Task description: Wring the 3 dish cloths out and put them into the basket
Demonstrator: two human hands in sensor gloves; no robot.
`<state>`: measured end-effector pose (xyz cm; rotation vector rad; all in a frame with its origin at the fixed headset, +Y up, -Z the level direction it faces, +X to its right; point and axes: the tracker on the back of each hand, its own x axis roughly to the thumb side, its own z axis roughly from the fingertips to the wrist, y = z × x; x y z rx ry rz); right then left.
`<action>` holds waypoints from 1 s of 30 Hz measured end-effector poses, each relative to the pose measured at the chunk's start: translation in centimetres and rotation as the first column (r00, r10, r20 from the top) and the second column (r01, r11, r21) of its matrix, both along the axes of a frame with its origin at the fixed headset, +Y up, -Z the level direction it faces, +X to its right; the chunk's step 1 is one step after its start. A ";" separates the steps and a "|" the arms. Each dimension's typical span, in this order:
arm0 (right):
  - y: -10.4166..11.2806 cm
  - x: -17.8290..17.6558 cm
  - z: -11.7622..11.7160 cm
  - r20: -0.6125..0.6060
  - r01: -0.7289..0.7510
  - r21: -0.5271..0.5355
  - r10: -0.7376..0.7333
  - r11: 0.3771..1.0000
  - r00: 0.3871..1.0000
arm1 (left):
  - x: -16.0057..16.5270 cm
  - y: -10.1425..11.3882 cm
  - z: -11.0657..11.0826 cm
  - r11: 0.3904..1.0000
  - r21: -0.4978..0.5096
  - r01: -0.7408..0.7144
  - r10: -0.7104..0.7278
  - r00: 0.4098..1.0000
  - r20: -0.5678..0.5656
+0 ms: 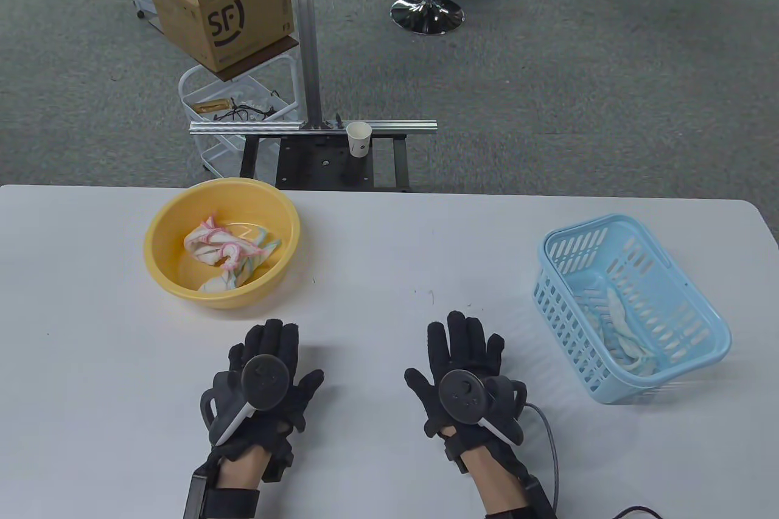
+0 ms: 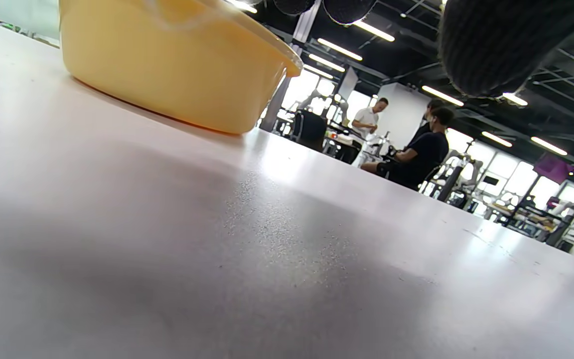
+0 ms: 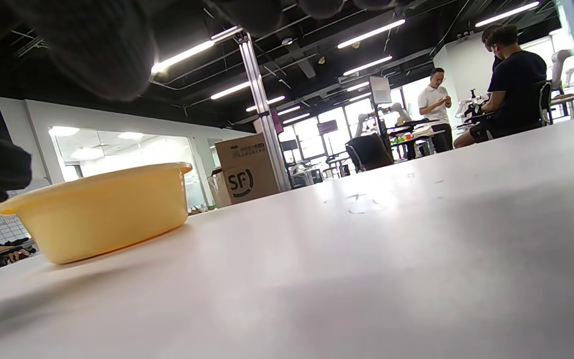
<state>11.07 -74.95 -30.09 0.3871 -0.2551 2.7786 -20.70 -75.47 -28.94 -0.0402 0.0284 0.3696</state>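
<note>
Both hands flat and empty: left hand (image 1: 266, 382), right hand (image 1: 465, 382). Cloths (image 1: 231, 254) wait in the bowl (image 1: 159, 226); a hasty wring could drip across the tabletop (image 1: 389, 239) toward the basket (image 1: 700, 355).

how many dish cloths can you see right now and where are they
3, as far as I can tell: one in the blue basket, the cloth on its floor, and two crumpled together in the yellow basin, pink-edged and blue-striped.
</note>
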 end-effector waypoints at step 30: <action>0.5 0.2 0.4 -0.011 0.081 0.002 -0.081 0.997 0.997 | -9.3 7.4 -13.5 0.981 -0.180 0.076 -0.128 0.945 -0.301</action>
